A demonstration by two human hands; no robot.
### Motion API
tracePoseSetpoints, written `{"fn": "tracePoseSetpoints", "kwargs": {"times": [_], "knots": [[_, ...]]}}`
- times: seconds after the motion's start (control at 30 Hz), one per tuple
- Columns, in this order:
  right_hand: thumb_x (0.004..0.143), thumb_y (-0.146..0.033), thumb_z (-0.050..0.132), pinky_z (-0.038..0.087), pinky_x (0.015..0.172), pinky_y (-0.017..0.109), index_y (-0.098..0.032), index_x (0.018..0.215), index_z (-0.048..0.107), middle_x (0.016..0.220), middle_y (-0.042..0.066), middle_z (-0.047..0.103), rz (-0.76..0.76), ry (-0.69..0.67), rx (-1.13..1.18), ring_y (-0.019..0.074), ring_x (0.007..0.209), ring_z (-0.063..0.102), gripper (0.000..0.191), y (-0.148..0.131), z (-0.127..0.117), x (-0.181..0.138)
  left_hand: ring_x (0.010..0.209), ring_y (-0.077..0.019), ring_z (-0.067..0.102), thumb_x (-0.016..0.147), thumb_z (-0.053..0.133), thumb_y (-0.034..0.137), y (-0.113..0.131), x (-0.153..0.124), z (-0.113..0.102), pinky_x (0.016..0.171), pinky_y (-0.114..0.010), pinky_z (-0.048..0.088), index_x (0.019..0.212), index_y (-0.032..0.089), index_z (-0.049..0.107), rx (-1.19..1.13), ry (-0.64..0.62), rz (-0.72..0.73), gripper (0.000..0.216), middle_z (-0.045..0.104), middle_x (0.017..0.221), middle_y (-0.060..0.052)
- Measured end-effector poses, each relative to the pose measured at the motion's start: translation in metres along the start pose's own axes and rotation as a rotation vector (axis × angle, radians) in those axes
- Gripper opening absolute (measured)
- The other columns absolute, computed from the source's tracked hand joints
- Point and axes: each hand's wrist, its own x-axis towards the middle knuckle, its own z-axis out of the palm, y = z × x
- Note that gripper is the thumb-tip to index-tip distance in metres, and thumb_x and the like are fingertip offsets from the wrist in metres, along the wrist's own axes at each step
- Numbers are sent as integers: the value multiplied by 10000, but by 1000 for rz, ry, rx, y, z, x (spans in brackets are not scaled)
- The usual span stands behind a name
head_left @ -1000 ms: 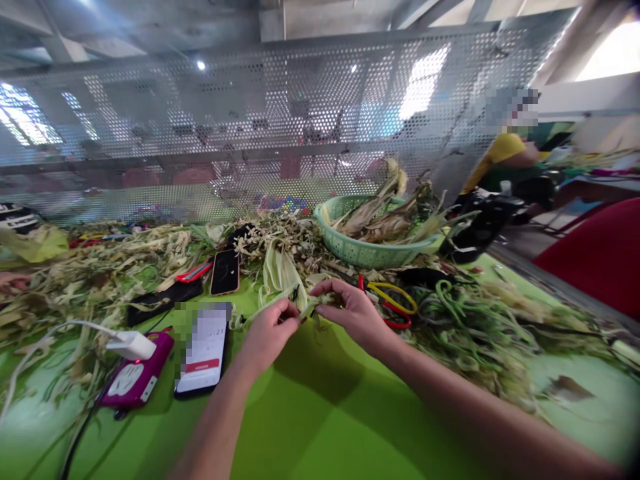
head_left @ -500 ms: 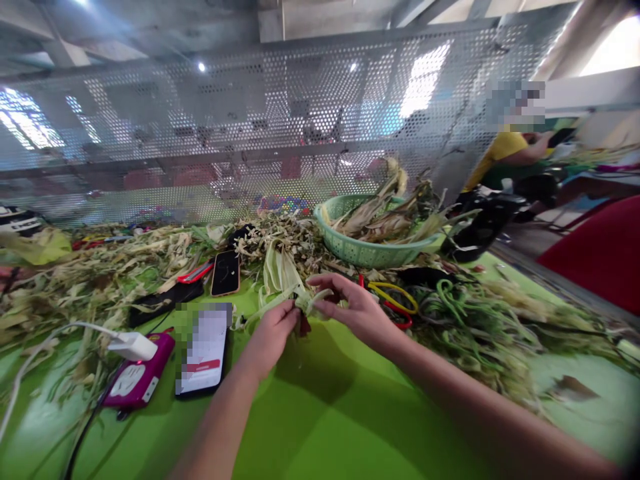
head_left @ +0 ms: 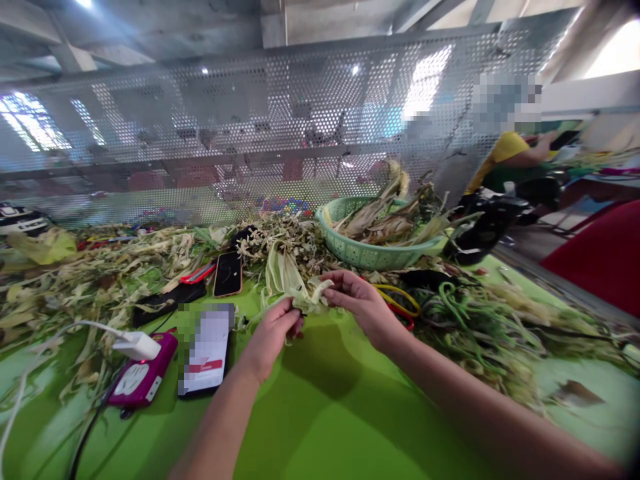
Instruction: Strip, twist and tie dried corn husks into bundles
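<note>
Above the glossy green surface (head_left: 310, 420), your left hand (head_left: 270, 333) pinches a pale green, ruffled husk strip (head_left: 314, 298); your right hand (head_left: 361, 308), fingertips closed, nips its edge: keep tension gentle.

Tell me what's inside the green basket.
Dry, brownish husk-like leaves lie in the green basket, some sticking up and some reaching over its right rim. The leaves and front wall hide its bottom; anything beneath cannot be seen.

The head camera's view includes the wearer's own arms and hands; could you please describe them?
The bare left hand and bare right hand wear no gloves, and no rings can be made out. The bare left forearm and bare right forearm taper toward the wrist, with no sleeve, watch or bracelet in view.
</note>
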Motion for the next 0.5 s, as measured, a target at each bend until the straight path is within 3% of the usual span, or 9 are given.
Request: {"fn": "tracePoseSetpoints", "kwargs": {"times": [0.1,0.27,0.5], "knots": [[760,-369,674,452,670,270,-178,1021,583,880,40,623,62,-35,13,145,751,566,336,-1,4,-3,690,-113,477,774,637,384,-1,1,0,638,-223,356,1049,195,648,-100,52,-33,334,582,801,0],[716,-419,715,430,615,263,-163,738,598,700,-3,551,118,-157,-42,127,653,509,282,0,8,-5,646,-92,447,759,666,408,0,0,1,611,-206,351,1052,189,644,-143,48,-40,366,554,748,18],[719,-411,712,390,607,267,-159,682,587,635,-25,524,59,-113,-138,119,616,478,284,7,-1,3,619,-86,472,739,695,393,4,-3,-2,623,-219,397,993,163,644,-177,54,-109,347,529,711,17]]}}
